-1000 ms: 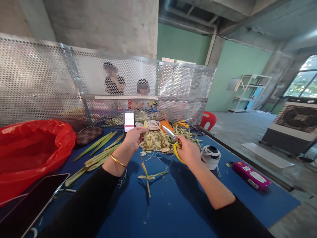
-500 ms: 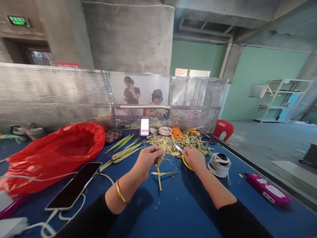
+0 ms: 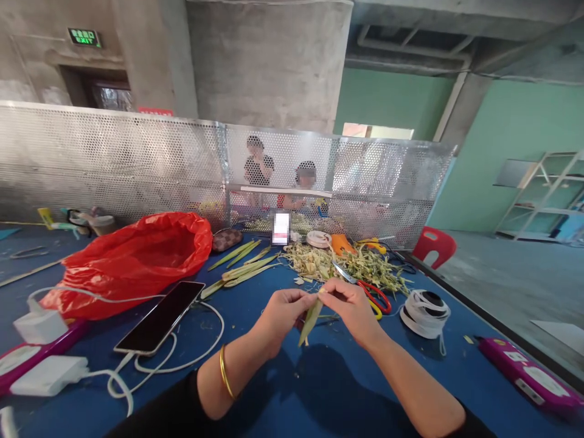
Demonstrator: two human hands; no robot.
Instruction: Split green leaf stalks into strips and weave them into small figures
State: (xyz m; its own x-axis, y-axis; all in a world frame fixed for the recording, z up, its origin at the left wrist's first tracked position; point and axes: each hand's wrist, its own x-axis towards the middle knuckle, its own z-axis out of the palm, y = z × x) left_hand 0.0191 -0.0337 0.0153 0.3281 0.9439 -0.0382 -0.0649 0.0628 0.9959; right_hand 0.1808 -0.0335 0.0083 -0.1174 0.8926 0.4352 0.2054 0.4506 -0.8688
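Between the left hand and right hand, a leaf is pinched at its top by both sets of fingers, likely to be held steady over the table. Scissors are laid just past the right hand, maybe for easy reach. Arm room is left before the table's right edge.

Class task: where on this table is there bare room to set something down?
Nearly bare blue tabletop lies between the forearms, nearer than the held leaf; another patch, between right forearm, white roll and purple pack. Crowded: centre back, with scissors and leaf scraps; left, with red bag, lying phone and chargers.
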